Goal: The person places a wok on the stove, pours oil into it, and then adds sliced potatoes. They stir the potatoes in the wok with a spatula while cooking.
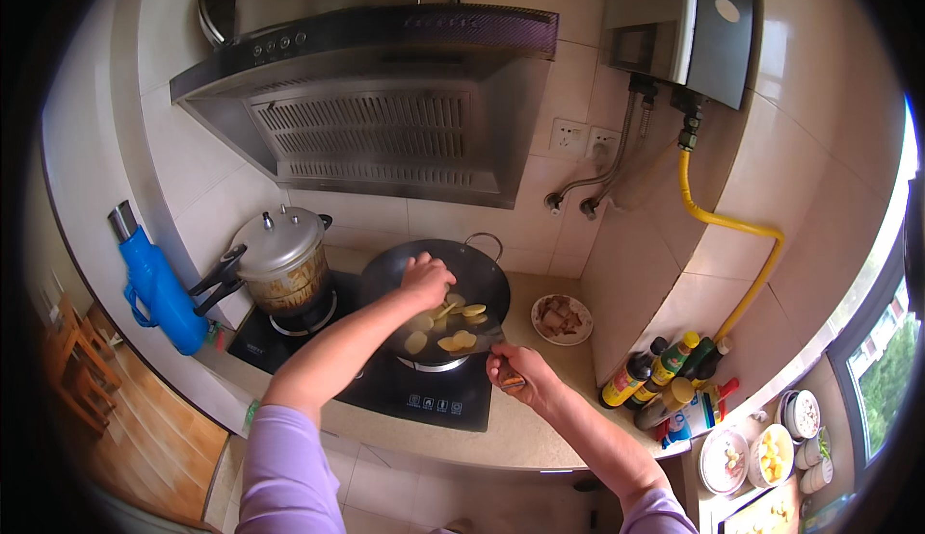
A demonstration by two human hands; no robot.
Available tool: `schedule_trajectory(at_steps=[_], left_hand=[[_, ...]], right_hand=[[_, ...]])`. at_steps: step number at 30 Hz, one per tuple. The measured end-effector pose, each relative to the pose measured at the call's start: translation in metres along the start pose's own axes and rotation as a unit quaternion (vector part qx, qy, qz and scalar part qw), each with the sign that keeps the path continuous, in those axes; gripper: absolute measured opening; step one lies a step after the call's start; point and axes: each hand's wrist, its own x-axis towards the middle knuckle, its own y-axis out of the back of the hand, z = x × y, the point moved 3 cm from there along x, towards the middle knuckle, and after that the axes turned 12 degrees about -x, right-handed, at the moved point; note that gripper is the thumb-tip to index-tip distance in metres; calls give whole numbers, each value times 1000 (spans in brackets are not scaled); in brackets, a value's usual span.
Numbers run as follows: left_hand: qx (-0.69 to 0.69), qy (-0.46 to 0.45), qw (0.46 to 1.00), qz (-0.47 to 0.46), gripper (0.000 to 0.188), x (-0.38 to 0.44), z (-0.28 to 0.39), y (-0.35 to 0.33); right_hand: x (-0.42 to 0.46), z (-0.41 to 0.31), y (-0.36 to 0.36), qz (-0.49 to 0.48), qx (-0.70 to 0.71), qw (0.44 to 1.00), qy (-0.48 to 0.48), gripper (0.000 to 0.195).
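A dark wok (386, 267) with a loop handle at its far side sits on the right burner of a black glass gas hob (419, 397). Pale yellow potato slices (462, 339) lie in it. Over the wok is my left hand (429, 279), fingers bent downward; whether it holds anything is hidden. My right hand (517, 371) is closed around a brown handle (512, 381) at the wok's near right edge, and a utensil blade seems to reach from it into the wok. A plate of meat pieces (560, 319) stands on the counter to the right.
A pressure cooker (282, 259) stands on the left burner, its handles pointing left. Beside the hob is a blue thermos flask (159, 292). Sauce bottles (629, 379) crowd the right corner near bowls of food (771, 454). A range hood (368, 108) hangs above.
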Motion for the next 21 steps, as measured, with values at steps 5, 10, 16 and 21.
schedule_trajectory(at_steps=[5,10,16,21], left_hand=[[-115,-111,982,-104,27,-27,35,60],[-178,-239,930,-216,28,-63,58,46],[-176,-223,934,-218,33,-51,33,20],[70,-70,966,-238,52,-37,1,5]], right_hand=[[0,-6,5,6,26,1000,8,11],[-5,-6,-1,-26,25,999,16,11],[-11,-10,-12,-30,28,999,33,11],[-13,-15,-2,-12,-5,999,53,14]])
